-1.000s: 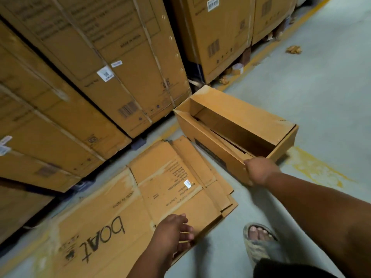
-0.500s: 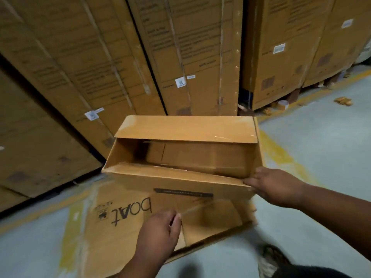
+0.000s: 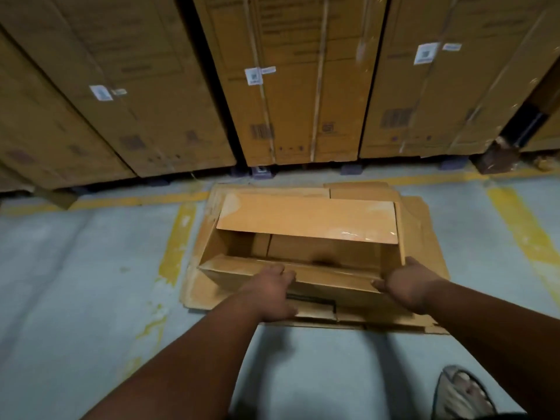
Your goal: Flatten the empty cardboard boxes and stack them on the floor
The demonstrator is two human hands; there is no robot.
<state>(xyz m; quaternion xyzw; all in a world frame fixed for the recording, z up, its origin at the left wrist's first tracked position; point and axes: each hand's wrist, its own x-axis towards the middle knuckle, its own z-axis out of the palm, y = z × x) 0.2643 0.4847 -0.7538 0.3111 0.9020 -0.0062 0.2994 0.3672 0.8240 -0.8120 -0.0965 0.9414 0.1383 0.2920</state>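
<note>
Holding one open brown cardboard box by its near side, a person stands over the grey concrete floor. Two bare hands on it. Left hand grips the near long wall about midway, fingers curled over the top edge. Right hand grips the near right corner, thumb on the near wall, fingers wrapped round the end panel.

Box: one only, oblong, open side facing the person. One long flap on the far side lies out flat, with clear tape shining at its right end. Inside is bare cardboard; a seam shows on the inner face.

Under the box: one stack of flattened brown cardboard sheets lying on the floor, edges showing all round. Count of sheets cannot be told; several layers show at the near edge and at the far right corner. The box is directly above this stack; cannot tell whether it rests on it or is held just clear.

Behind: three tall brown shipping cartons stand in a row against the far side, each with a white label, on blue pallet feet. More cartons are cut off at either side.

Yellow painted floor lines: one runs along the cartons, two run toward the person.

One sandalled foot at lower right.
</note>
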